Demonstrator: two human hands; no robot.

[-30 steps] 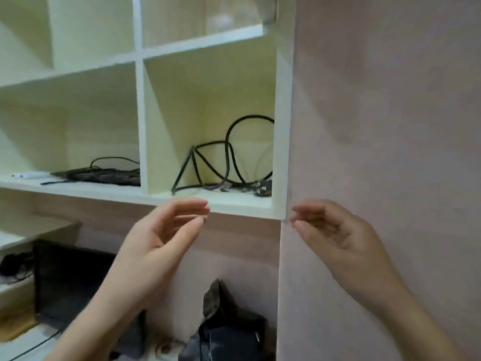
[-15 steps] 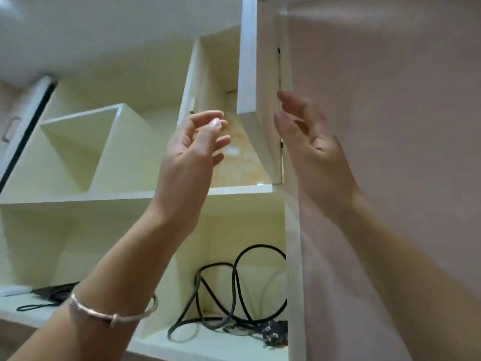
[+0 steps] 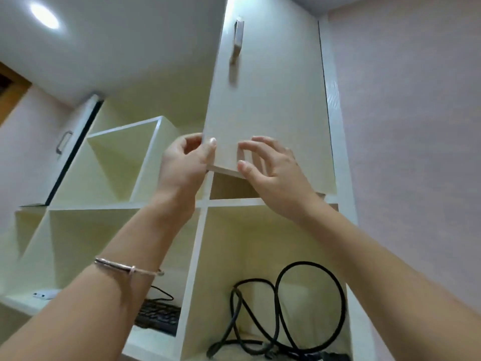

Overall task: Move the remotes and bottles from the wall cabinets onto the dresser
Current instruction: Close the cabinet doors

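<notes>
Hands are both raised to the lower edge of a cabinet door (image 3: 263, 105) in the upper right of the wall unit. Left hand (image 3: 184, 165) grips the door's bottom left corner: thumb lies on the front face, other fingers curl round behind the edge, so it's pinching the panel. Right hand (image 3: 273, 170) sits just beside it to the right, fingers spread and bent, thumb tip at the bottom edge, fingertips on or just off the door front; can't tell if they press it. Door is slightly ajar at the bottom, w/ a wood-toned gap showing between its edge and the shelf below. Metal handle (image 3: 237, 40) sits high on the door, well above both hands.

Left wrist wears a thin metal bracelet (image 3: 125, 268). Below the hands, open cubbies: the right one holds a looped black cable (image 3: 307, 306), the one to its left has a dark keyboard-like item (image 3: 158, 316), partly hidden by the forearm. Small white device (image 3: 43, 295) lies on the shelf at far left. Another door (image 3: 70, 149) w/ a handle stands open at upper left. Ceiling light (image 3: 44, 15) glows top left.

No remotes or bottles in view; what's behind the door is hidden.
</notes>
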